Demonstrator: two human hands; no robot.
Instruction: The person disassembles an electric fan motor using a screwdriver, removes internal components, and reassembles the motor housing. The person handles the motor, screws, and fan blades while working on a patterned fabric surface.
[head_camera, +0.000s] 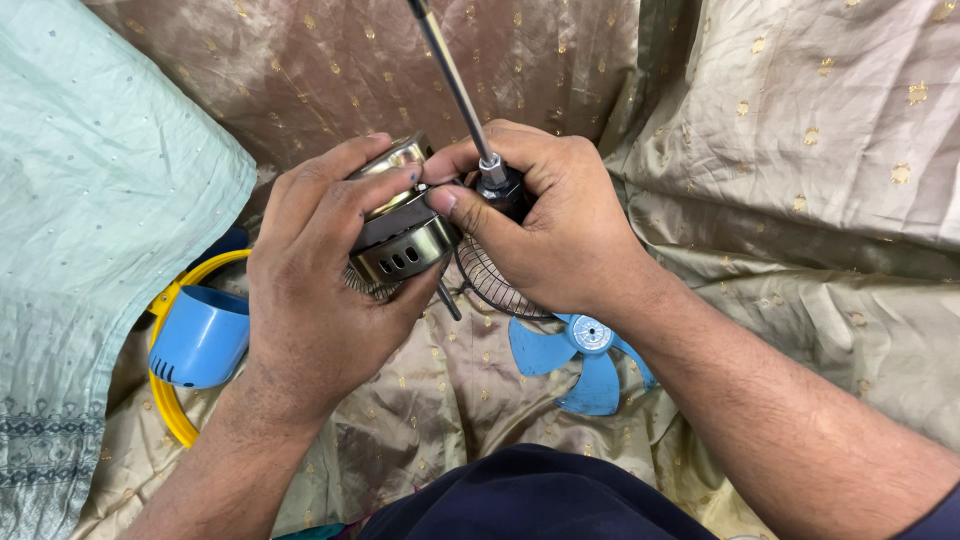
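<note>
Silvery metal, slotted round its lower edge: a small fan motor (400, 225), held in mid-frame above the golden dotted cloth (800, 200). Left hand (320, 270) wrapped over the motor's left side, fingers curled and clamped on the casing, thumb under its lower edge. Right hand (545, 215) just right of the motor, touching it, fingers closed tight round the black handle (505, 190) of a screwdriver, thumb tip pressed against the motor's side. Screwdriver shaft (452, 75), thin and steel, rising from that handle up and slightly left, out past the top edge. Directly below the motor and partly hidden by both hands, a dark wire grille (490, 280). Lower right of the motor, lying flat on the cloth, a blue fan blade (585, 355) with a pale hub. Lower left of the motor, well apart, a blue plastic housing (200, 335) resting against a yellow ring (165, 405). Far left of the motor, pale green fabric (100, 200) with small dots. Straight below, at the bottom edge, a dark navy garment (530, 495).
</note>
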